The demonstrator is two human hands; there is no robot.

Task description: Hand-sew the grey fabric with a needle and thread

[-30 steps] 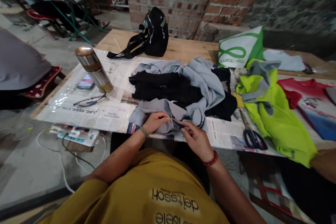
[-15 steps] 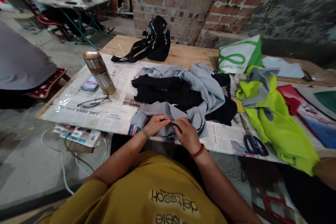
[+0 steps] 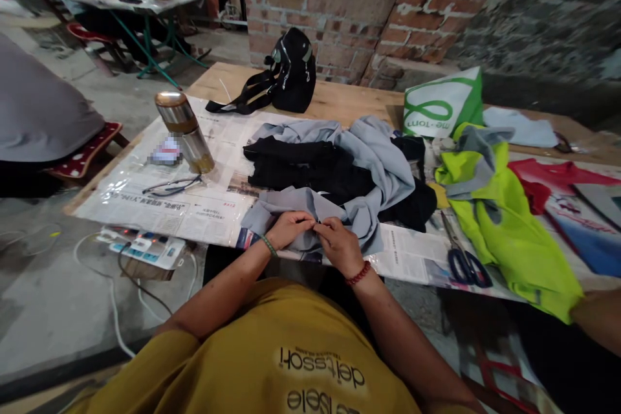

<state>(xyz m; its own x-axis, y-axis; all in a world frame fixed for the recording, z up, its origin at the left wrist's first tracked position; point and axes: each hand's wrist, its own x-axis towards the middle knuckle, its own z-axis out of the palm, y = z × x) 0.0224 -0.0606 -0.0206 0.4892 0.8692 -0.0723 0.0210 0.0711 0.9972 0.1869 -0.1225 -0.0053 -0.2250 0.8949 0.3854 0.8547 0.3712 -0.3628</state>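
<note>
A grey garment (image 3: 376, 149) lies bunched at the table's near edge, with a black garment (image 3: 301, 165) among its folds. My left hand (image 3: 290, 230) is closed in a pinch on the grey garment's near part. Beside it, my right hand (image 3: 341, 247) is closed too, thumb and forefinger pressed together at the cloth. Its fingertips almost meet those of the left hand. Whatever sits between the right fingertips is too small to make out. Scissors with dark handles (image 3: 466, 265) lie to the right of my right hand.
Newspaper under clear plastic (image 3: 213, 200) covers the table. A steel flask (image 3: 187, 136) and glasses (image 3: 172, 187) stand left; a black bag (image 3: 294, 71) is behind. At right are a yellow-green garment (image 3: 514, 233), a green-white bag (image 3: 441, 107) and another person's arm (image 3: 601, 317). A power strip (image 3: 145, 246) hangs low left.
My right hand has shifted slightly left, its fingertips closer to my left hand. The yellow-green garment and the arm at the right edge have moved a little. My left hand stays nearly still.
</note>
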